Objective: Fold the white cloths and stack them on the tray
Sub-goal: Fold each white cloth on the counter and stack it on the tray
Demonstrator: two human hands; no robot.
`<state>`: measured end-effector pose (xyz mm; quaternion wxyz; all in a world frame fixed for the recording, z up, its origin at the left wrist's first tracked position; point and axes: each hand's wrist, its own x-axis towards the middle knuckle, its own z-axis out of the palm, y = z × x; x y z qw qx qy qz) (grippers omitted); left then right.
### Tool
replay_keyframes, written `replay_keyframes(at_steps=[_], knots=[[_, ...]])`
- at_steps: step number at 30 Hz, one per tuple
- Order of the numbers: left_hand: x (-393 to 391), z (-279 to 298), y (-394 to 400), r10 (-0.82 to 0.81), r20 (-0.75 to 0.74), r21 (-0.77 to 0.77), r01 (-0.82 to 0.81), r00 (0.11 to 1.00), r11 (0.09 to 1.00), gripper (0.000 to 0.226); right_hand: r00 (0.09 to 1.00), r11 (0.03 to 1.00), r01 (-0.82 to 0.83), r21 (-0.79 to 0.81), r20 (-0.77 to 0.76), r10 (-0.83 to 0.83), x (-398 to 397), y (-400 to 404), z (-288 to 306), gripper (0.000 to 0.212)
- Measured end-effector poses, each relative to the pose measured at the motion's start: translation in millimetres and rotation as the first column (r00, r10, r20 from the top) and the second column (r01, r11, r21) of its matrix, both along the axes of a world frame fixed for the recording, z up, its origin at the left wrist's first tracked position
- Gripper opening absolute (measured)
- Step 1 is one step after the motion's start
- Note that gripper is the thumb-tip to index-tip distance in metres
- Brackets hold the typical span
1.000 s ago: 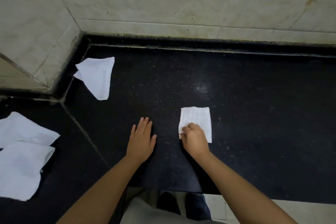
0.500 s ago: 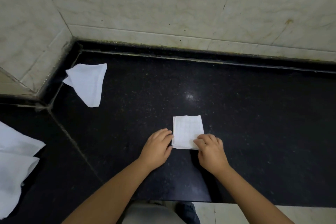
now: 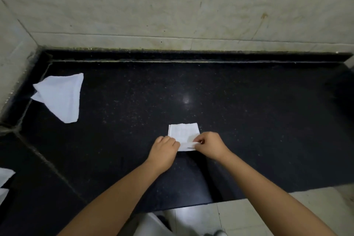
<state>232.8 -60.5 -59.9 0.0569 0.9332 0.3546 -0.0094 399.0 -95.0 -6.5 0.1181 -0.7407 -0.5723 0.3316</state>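
We see a small folded white cloth (image 3: 183,133) lying on the black desk (image 3: 249,120), towards its near edge. Our left hand (image 3: 165,146) grips the cloth's near left corner with curled fingers, and our right hand (image 3: 209,144) pinches the near edge, which is lifted off the surface. A second white cloth (image 3: 60,96), folded to a rough triangle, lies near the far left corner. Parts of more white cloths (image 3: 4,178) show at the left edge. Pale tiled wall (image 3: 172,5) rises behind the desk.
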Motion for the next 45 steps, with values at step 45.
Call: replay_keyframes(at_steps=[45], knots=[[980,335,-106,-0.545,0.357,0.076,0.558,0.758,0.826,0.017,0.841,0.872,0.237,0.429,0.359,-0.405,931,-249,311,0.012]])
